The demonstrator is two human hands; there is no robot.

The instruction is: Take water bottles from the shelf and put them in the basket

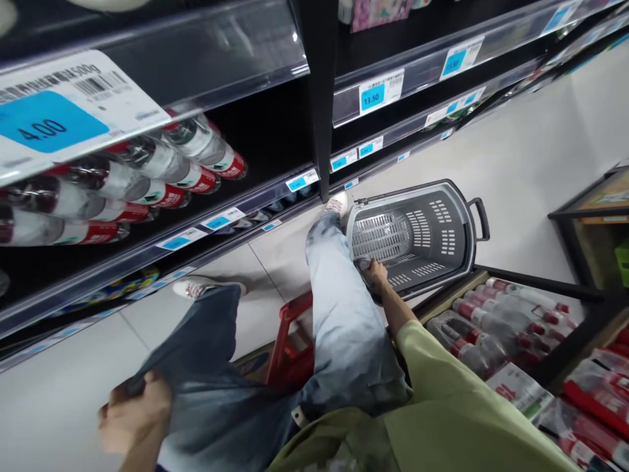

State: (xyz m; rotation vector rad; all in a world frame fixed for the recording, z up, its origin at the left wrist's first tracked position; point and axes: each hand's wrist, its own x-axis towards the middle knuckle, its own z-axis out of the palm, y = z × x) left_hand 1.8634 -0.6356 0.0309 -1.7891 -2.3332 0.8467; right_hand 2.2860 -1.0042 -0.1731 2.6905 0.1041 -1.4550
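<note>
My right hand (376, 271) reaches down past my right leg, its fingers closed on the near rim of a grey plastic shopping basket (445, 229). The basket stands tilted on the white floor and shows nothing inside. At the lower left, my left hand (132, 413) is blurred. It lies at my left knee with curled fingers that seem to pinch the blue jeans (221, 367). I sit on a red stool (289, 341) facing the shelves, with a green sleeve covering my right arm.
Black shelves (314, 85) on the left hold lying water bottles (147, 177) with red labels behind blue price tags (44, 128). Shrink-wrapped packs of bottles (496, 324) lie on a low black-framed cart at the right. A wooden display (597, 210) stands behind it.
</note>
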